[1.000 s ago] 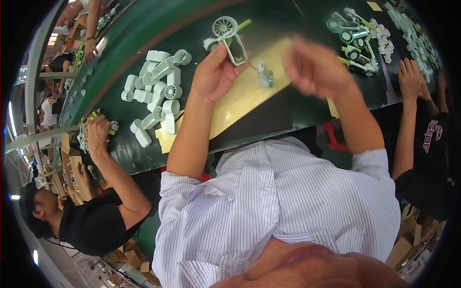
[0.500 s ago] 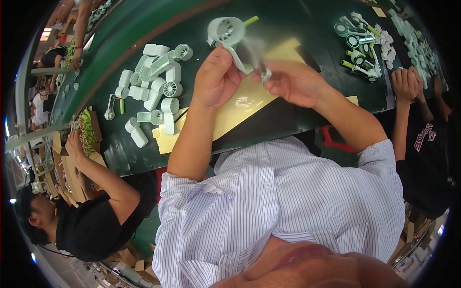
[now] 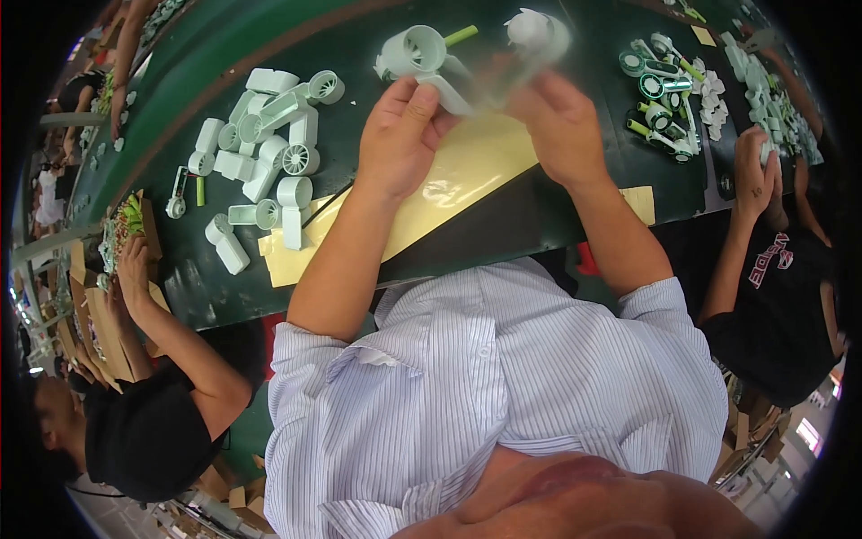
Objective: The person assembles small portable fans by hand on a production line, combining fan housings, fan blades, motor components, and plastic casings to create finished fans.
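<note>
- Pale mint plastic is what I have in hand: a small handheld fan body [image 3: 422,56] with a round ducted head, a green stub poking from it, held up above the green table [image 3: 539,216].
- My left hand [image 3: 400,135] is curled shut around the fan's handle just under the round head, thumb and fingers pinching it.
- My right hand [image 3: 561,121] is closed too, fingertips gripping a blurred pale piece [image 3: 530,31] at the far end; I cannot tell exactly what that piece is.
- I judge the fan light, stiff and hollow, a bit slick, with thin ribs inside the ring that could crack; the handle is the safe place to grip, not the ring.
- A yellow sheet [image 3: 467,175] lies flat on the table beneath my hands, with a smaller yellow square [image 3: 639,202] near my right forearm.
- A heap of loose mint fan parts [image 3: 265,162] sits to my left; finished fans with dark rings [image 3: 660,99] lie to my right.
- Brown cardboard cartons [image 3: 99,305] stand at the left edge beside a co-worker's hand [image 3: 135,265]; another co-worker's hand [image 3: 759,171] works on the right.
</note>
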{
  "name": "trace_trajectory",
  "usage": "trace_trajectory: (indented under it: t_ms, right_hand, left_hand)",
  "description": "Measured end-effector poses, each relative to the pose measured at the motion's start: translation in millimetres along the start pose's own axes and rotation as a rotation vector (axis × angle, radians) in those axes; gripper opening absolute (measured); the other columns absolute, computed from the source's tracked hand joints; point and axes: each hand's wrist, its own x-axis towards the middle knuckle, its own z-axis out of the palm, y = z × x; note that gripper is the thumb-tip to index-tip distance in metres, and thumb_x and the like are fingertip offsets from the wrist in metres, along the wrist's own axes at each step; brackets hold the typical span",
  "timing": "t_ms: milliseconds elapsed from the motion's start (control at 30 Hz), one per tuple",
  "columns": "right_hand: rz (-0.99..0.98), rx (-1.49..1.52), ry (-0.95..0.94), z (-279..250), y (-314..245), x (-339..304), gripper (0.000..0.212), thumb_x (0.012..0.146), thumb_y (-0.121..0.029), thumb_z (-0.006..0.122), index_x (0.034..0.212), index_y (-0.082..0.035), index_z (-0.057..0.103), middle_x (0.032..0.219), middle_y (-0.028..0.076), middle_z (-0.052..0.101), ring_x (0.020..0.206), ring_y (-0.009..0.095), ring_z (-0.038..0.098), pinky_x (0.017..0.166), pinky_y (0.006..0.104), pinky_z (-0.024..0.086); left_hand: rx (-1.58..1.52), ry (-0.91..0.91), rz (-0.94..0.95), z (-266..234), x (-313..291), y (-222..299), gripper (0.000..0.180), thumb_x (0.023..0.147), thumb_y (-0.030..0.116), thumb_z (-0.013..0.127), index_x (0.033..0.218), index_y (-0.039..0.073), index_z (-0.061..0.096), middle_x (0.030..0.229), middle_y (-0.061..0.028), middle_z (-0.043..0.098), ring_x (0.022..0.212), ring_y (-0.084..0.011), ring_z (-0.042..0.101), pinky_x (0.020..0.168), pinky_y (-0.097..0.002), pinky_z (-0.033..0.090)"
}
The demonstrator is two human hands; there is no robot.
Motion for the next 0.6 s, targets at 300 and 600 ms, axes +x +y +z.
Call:
trace_trajectory:
  t_ms: [300,600]
  right_hand:
    - [0.003,-0.241,-0.02,-1.1,-2.7,-5.0,0.026,0.088,-0.007,0.067,0.112,0.004,0.065,0.094,0.006,0.068,0.082,0.01,0.062,0.075,0.0233,0.051]
    - [-0.031,-0.326,-0.01,-2.6,-1.0,-3.3,0.025,0.088,-0.009,0.067,0.11,0.003,0.066,0.094,0.005,0.069,0.078,0.01,0.062,0.072,0.0228,0.05]
  left_hand:
    - [0.008,-0.002,0.033,0.5,-1.2,0.4,0.032,0.099,0.02,0.054,0.124,-0.001,0.052,0.118,-0.0111,0.061,0.107,-0.0205,0.061,0.097,-0.0386,0.05]
    - [0.127,0.03,0.099,0.3,-2.5,-0.9,0.032,0.098,0.017,0.055,0.126,0.0,0.05,0.117,-0.0097,0.061,0.107,-0.0227,0.061,0.098,-0.0415,0.049]
